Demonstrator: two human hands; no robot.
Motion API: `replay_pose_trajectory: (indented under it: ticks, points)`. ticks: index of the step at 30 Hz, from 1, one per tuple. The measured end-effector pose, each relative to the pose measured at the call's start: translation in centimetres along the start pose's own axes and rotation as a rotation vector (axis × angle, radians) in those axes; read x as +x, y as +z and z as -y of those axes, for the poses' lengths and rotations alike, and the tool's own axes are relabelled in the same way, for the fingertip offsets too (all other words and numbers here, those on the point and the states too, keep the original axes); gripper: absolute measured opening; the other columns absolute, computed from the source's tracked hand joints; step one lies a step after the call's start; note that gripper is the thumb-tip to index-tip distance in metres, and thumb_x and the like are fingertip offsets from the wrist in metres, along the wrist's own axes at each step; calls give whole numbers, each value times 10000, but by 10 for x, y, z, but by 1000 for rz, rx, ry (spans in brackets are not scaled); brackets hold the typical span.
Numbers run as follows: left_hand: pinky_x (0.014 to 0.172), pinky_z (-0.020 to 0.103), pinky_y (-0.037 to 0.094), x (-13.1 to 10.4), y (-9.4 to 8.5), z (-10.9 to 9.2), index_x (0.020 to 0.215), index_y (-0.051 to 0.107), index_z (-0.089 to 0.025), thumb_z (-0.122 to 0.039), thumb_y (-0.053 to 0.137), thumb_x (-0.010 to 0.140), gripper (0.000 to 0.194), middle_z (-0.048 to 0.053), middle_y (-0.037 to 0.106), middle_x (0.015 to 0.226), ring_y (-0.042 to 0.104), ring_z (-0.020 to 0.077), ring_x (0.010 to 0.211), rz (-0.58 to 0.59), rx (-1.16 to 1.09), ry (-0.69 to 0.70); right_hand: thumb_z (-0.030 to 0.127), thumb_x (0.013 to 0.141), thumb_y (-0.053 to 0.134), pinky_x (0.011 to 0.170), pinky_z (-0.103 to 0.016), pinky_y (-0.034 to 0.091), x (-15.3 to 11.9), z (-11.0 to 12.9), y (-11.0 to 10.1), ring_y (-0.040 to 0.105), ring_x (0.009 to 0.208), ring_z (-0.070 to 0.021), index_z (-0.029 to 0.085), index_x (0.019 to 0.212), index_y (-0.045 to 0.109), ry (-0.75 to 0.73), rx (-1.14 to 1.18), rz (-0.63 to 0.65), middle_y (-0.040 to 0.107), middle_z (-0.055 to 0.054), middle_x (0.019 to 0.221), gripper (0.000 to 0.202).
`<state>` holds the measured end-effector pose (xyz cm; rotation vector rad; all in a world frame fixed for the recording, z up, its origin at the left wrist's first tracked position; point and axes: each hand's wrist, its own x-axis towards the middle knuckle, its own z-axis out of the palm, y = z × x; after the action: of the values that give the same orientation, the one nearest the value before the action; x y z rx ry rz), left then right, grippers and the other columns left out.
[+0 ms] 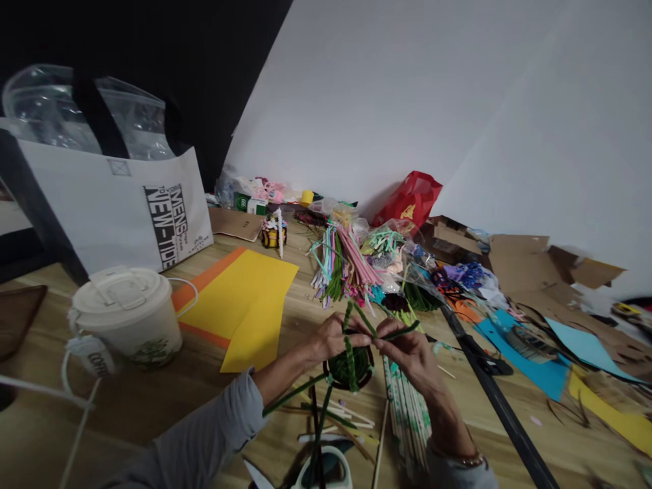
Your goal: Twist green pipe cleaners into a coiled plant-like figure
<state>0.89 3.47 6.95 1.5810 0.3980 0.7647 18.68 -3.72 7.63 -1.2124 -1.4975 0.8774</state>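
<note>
The left hand (333,337) and right hand (411,354) pinch green stems (402,331) at a round green piece (360,367) toward the surface's (198,380) near edge; its middle looks wound already, several stem ends jut out, apparently unfastened.

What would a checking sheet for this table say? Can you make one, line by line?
Surface: wooden table, crowded along the back.
Work in hand: green craft, with stems sticking out.
Clutter: scissors and sticks close by; yellow paper, tub and white bag at left; colourful stems and red bag behind; cardboard at right.
Hands: left hand and right hand both at the green craft, fingers pinching.
Cables: white cord near the tub; purpose unclear.
Surroundings: pale wall behind; other people, nothing seen.
</note>
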Motion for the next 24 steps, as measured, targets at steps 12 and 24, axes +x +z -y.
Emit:
replay_pose_trajectory:
  ticks: [12,24]
  points:
    - [825,274,426,-7,19,-1,895,665,-182,-261,551,805,166,63,675,890,594,191,852,-284,365,121,422,730,686,577,-275,394,2,-5,36,516,614,-165,198,790,607,72,153,-398,586,2,661,244]
    - [958,332,365,-4,-18,-6,1074,670,-174,-229,669,678,400,75,639,1154,518,243,1121,161,-352,-130,393,686,741,597,-262,406,6,-1,19,527,646,-158,211,805,627,60,236,-328,602,8,706,245]
